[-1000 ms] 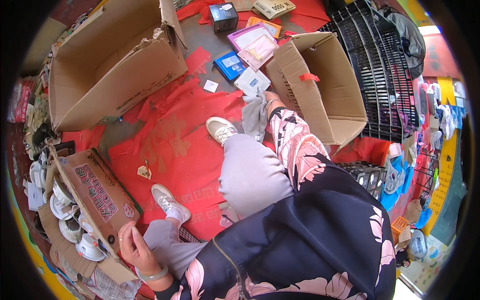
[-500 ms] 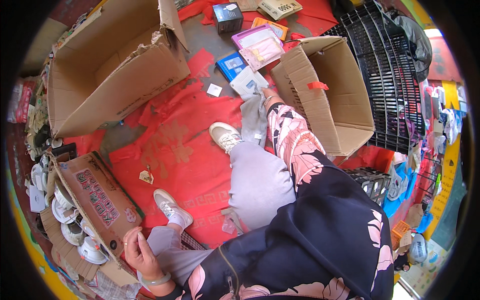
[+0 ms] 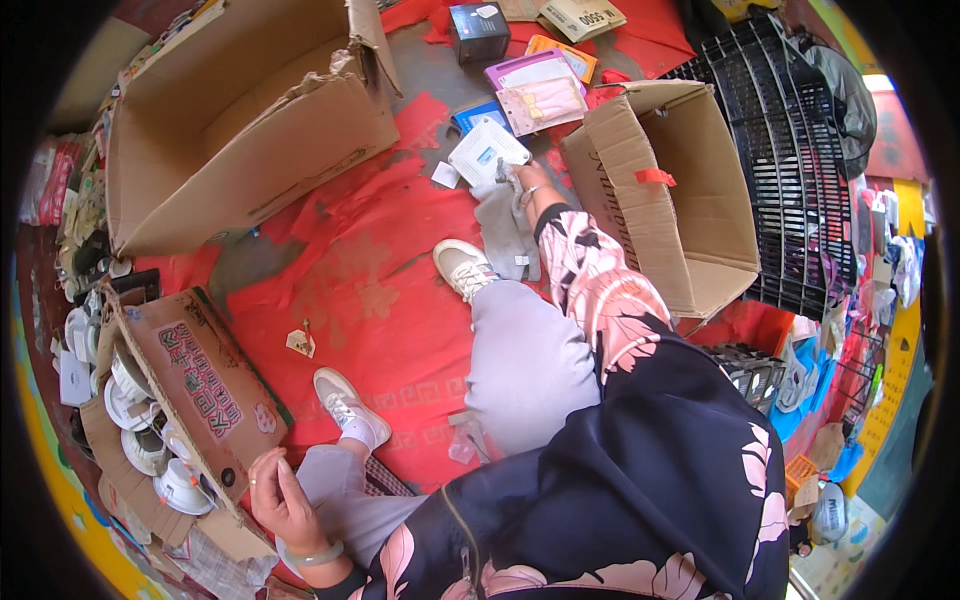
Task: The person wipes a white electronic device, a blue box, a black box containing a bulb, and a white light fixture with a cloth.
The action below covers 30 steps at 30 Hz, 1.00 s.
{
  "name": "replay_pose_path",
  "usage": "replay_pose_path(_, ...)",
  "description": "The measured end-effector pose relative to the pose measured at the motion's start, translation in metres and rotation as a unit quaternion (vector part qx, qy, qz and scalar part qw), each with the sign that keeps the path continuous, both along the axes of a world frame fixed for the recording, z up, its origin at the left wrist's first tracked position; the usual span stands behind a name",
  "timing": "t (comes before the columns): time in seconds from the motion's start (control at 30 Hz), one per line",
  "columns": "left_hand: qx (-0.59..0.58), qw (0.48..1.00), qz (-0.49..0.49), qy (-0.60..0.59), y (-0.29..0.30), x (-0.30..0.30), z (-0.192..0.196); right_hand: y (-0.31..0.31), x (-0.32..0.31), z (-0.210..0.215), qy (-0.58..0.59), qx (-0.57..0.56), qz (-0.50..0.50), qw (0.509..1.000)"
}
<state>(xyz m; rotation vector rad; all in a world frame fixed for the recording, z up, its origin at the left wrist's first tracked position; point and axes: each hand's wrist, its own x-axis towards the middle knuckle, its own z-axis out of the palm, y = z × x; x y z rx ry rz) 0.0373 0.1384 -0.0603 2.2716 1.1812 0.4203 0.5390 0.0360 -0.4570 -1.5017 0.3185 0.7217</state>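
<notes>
My right hand (image 3: 531, 179) reaches forward past my right shoe and grips a grey cloth (image 3: 506, 225) that hangs down onto the red floor covering. Its fingertips are at the near right edge of a flat white square panel (image 3: 488, 151) with a small bluish patch in its middle. The panel partly covers a blue box (image 3: 477, 118). Beside its left corner lies a small white square card (image 3: 445, 175). My left hand (image 3: 281, 500) rests by my left knee, fingers bent and together, nothing seen in it, near a printed carton (image 3: 205, 375).
Two large cardboard boxes stand open, one at far left (image 3: 270, 150) and one at right (image 3: 690, 190). Black plastic crates (image 3: 790, 160) stand beyond the right one. Ahead lie a pink packet (image 3: 541, 104), a purple-framed item (image 3: 520, 68) and a dark box (image 3: 480, 32). White round fixtures (image 3: 145, 450) fill the near-left carton.
The white panel has shifted left and turned, covering more of the blue box. My right hand has moved slightly away from me with the cloth. My left hand stays by my knee.
</notes>
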Motion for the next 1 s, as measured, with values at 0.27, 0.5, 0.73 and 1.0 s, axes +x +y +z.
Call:
replay_pose_path(0.27,-0.047,0.992,0.009,-0.113,-0.024,0.0,0.016,-0.001,-0.116,0.226,-0.332,0.165,0.23,0.9)
replay_pose_path(0.5,-0.556,0.624,0.002,-0.549,-0.052,0.0,0.015,-0.02,-0.224,0.437,-0.872,0.187,0.265,0.367)
replay_pose_path(0.73,-0.577,0.48,0.01,-0.661,-0.107,-0.027,0.06,-0.05,-0.296,0.473,-0.896,0.243,0.306,0.21)
replay_pose_path(1.0,-0.405,0.645,0.05,-0.646,-0.111,-0.065,0.036,-0.031,-0.276,0.46,-0.602,0.178,0.358,0.691)
